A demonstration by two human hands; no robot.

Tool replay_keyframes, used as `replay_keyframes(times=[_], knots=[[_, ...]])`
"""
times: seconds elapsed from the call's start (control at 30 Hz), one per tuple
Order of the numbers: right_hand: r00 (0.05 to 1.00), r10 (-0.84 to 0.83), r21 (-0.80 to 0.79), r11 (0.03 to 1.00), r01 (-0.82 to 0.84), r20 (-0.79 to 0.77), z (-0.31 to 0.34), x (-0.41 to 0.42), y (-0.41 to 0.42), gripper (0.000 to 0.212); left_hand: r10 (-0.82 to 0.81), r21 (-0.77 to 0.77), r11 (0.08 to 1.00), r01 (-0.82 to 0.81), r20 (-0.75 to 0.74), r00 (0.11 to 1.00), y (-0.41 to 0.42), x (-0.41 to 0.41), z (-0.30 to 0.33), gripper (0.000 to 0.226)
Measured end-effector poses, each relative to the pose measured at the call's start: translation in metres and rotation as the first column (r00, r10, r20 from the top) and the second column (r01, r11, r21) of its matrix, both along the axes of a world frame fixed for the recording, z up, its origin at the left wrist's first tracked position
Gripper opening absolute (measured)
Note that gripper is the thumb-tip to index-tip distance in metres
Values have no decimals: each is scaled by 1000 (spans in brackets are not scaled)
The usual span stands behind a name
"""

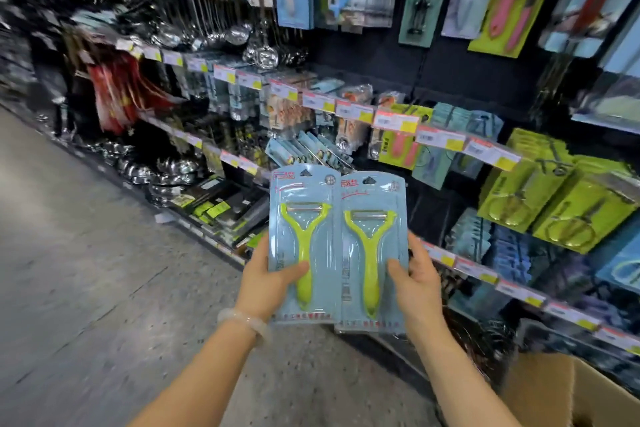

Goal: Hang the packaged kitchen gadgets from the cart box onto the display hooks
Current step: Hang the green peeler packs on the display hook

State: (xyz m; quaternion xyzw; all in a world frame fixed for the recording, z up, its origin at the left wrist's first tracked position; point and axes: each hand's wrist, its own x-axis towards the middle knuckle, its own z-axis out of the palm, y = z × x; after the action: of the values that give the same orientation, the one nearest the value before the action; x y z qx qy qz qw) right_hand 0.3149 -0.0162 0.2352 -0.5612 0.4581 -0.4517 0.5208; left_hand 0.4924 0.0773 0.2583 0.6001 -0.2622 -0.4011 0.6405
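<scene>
I hold two light-blue blister packs side by side in front of the shelves, each with a lime-green Y-shaped peeler inside. My left hand (268,279) grips the left peeler pack (301,239) at its lower left edge, thumb on the front. My right hand (415,279) grips the right peeler pack (372,253) at its lower right edge. Both packs stand upright, with their hang holes at the top. The cardboard cart box (561,392) shows at the bottom right, below my right forearm.
Display hooks full of packaged gadgets (498,0) cover the wall above. Shelf rails with price tags (398,121) run diagonally across. Green packs (554,204) hang at the right, steel ladles (239,35) and bowls at the left. Grey aisle floor (69,253) lies to the left.
</scene>
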Motion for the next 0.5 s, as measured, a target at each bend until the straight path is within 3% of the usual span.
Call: replay_keyframes(times=[0.3,0.5], knots=[[994,66,-141,988,-55,81,34,113,-83,49,51,-122,992,-44,51,997,-67,104,44,62],[992,69,-199,979,-46,107,57,185,-163,51,76,-153,986,-60,99,992,-141,170,73,48]])
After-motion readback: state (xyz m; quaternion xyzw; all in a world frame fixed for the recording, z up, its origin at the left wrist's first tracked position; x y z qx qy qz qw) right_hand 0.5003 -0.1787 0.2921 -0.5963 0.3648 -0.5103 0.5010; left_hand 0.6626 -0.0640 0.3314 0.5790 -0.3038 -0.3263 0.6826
